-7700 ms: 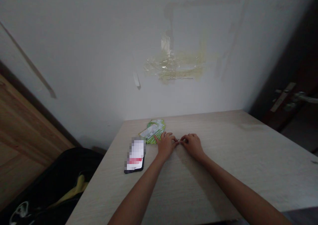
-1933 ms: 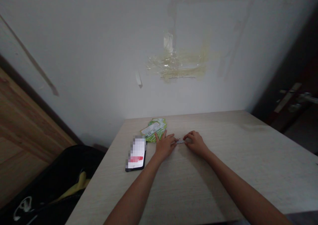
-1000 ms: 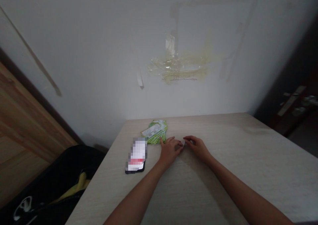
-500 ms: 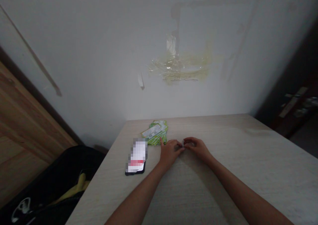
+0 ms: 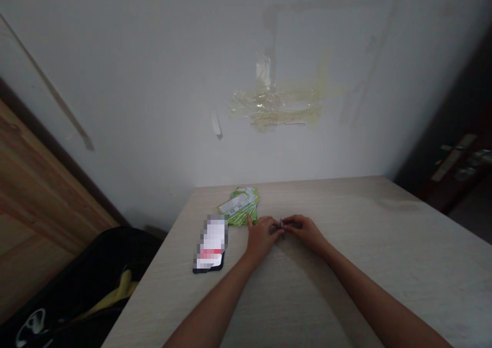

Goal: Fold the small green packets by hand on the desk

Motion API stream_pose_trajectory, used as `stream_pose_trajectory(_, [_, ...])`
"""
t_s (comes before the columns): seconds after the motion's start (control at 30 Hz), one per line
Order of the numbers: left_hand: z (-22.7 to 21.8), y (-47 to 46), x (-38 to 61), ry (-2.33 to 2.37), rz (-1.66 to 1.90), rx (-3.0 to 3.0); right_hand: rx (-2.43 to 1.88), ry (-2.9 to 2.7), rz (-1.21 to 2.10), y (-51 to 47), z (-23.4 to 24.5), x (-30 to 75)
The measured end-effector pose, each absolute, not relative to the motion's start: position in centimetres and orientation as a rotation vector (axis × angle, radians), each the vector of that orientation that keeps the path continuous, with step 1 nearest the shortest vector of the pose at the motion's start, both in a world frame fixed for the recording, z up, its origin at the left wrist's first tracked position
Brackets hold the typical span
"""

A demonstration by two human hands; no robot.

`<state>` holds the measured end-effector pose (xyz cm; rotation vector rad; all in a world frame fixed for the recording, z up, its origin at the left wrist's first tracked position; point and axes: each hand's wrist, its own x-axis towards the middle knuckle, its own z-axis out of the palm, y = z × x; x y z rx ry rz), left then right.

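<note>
Over the middle of the table, my left hand (image 5: 263, 233) and my right hand (image 5: 306, 230) meet fingertip to fingertip. Pinched between them is a small greyish-white piece (image 5: 282, 224), too small and too covered by the fingers to name. Both hands have thumb and fingers closed on it. One finger of my left hand points away toward a fanned pile of green and white packets (image 5: 242, 207). Left of that hand lies a phone (image 5: 210, 243) with a dark edge, its screen blurred into blocks.
The pale wood-grain table (image 5: 384, 266) meets a grey wall (image 5: 154, 81) bearing peeling clear tape (image 5: 269, 102). At lower left, a black bag (image 5: 92, 271) with something yellow inside stands beside a wooden panel (image 5: 31, 184). A dark door with a handle (image 5: 453, 158) is at right.
My right hand's fingers have dropped slightly and drawn together, nearer the left fingertips. More of the small greyish piece shows between them. Phone and packets stay in place.
</note>
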<state>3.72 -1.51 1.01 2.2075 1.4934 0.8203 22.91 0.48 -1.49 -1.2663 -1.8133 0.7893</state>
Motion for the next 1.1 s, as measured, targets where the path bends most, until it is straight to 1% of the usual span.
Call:
stream_pose_trajectory(0.53, [1.1, -1.5, 3.8, 1.456, 0.903, 2.165, -1.26, -1.798, 0.775, 0.4, -1.4, 22.7])
stream_pose_trajectory(0.73, [0.8, -1.3, 3.8, 1.446, 0.928, 2.142, -1.253, -1.814, 0.774, 0.0, -0.6, 22.7])
stream_pose_trajectory(1.1, [0.5, -0.7, 3.3, 1.506, 0.88, 2.165, -1.265, -1.927, 0.624, 0.0, -0.6, 23.7])
